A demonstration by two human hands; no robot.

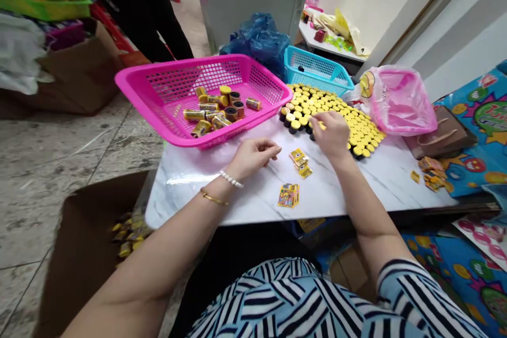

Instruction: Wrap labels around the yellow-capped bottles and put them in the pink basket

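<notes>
Fingers: bent on right hand [331,134] and left hand [258,158], cannot tell if grasping | just beyond right: yellow-capped tubes [363,125], long axes upright | left: farther off

A striped blue, black and white shirt [287,298] fills the bottom centre; a white bead bracelet [231,179] and gold bangle [214,199] show centre-left.

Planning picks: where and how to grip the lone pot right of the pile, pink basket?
Likely best: pinch the lone pot across its round middle, from above. It lies on its side, apart from the pile, and walls of the pink basket would hinder a low sideways approach.
</notes>
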